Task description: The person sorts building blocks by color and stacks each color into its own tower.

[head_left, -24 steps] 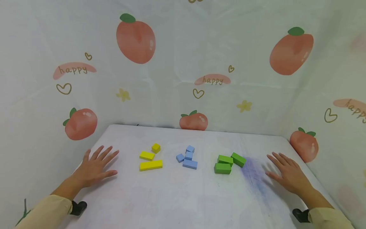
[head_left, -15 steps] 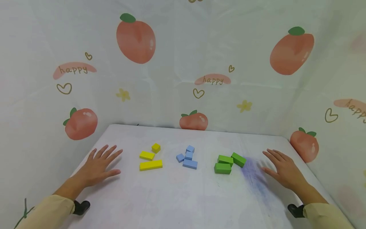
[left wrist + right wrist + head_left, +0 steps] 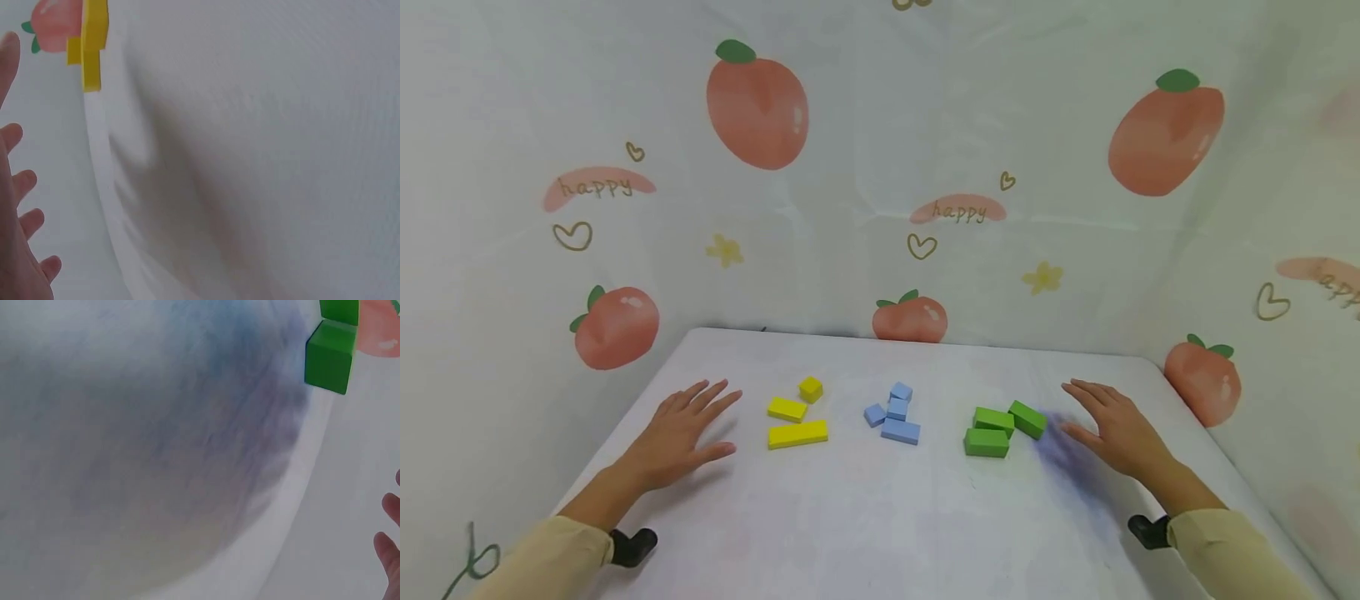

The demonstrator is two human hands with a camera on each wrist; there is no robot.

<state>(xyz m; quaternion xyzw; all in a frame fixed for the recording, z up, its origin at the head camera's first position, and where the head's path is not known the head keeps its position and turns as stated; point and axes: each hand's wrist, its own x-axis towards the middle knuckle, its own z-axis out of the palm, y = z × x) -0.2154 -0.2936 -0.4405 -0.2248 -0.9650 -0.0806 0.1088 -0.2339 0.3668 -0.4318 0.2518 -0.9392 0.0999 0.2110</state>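
Note:
My left hand (image 3: 673,440) hovers over the left side of the table, fingers spread and holding nothing. Closest to it are a long yellow block (image 3: 797,434), a shorter yellow block (image 3: 787,408) and a yellow cube (image 3: 811,388). On the other side, my right hand (image 3: 1116,429) is held above a purple-blue smudge, its fingers extended and bare of any object. Just left of it lie three green blocks (image 3: 987,442), close together. Between the two colour groups sit several light blue blocks (image 3: 900,431). The left wrist view shows yellow blocks (image 3: 95,25); the right wrist view shows green ones (image 3: 330,356).
A white table (image 3: 880,525) carries all the blocks. Behind it and at both sides hangs a white curtain (image 3: 865,150) printed with peaches, hearts and the word happy. Purple-blue stains (image 3: 1067,454) mark the tabletop at the right.
Both hands have moved inward over the table, the left one rightward toward the yellow blocks and the right one leftward toward the green blocks. The blocks lie as before.

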